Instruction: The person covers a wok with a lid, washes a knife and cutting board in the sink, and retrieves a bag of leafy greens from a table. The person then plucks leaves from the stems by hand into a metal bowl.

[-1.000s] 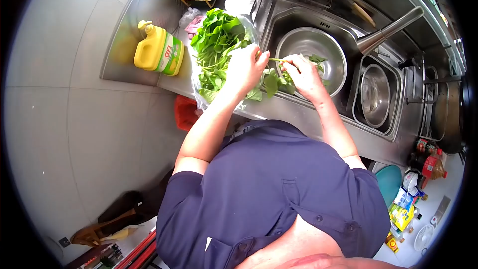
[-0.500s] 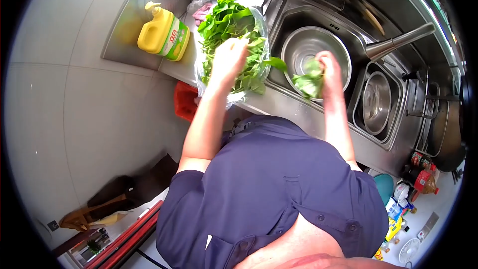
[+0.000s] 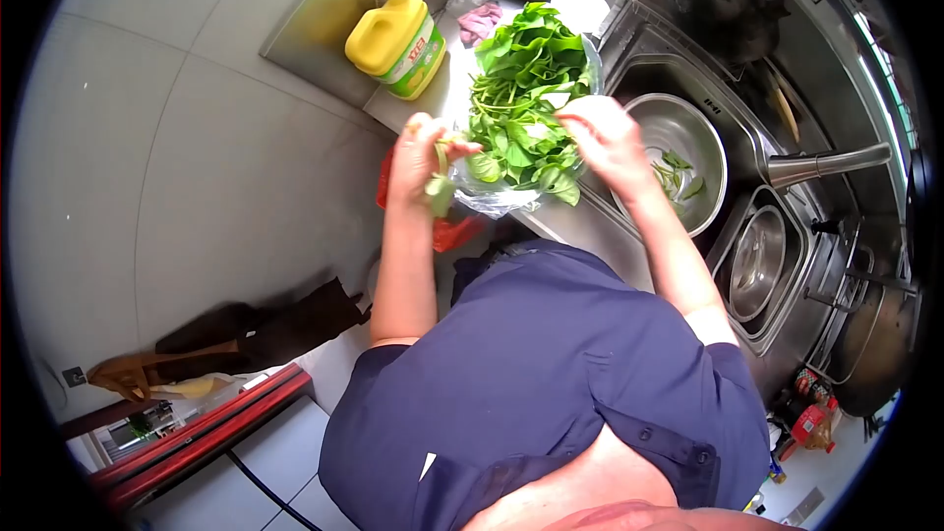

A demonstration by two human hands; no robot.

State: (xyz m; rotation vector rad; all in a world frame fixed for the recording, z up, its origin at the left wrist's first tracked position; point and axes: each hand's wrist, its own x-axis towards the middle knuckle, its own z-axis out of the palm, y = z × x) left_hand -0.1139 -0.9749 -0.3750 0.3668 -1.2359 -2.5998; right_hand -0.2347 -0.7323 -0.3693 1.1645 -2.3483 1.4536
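A heap of leafy greens (image 3: 526,88) lies in a clear plastic bag (image 3: 497,202) on the counter. My left hand (image 3: 417,152), left of the bag, is closed on a stem of greens (image 3: 440,192) whose leaf dangles below the fingers. My right hand (image 3: 608,138) reaches over the heap's right edge, its fingers pinched on leaves there. Beside it, in the sink, sits a round metal bowl (image 3: 715,162) with some torn leaves and stems (image 3: 674,174) at its bottom.
A yellow pump bottle (image 3: 398,44) stands left of the greens. Behind are a pink cloth (image 3: 480,25) and a white bowl (image 3: 580,10). The faucet (image 3: 826,165) extends over the sink's right side, near a smaller basin holding another metal bowl (image 3: 757,261). A red bag (image 3: 457,233) hangs below the counter edge.
My right hand has moved left from over the metal bowl to the heap, and greens now lie in the bowl. My left hand has left the heap with a stem. The view has shifted.
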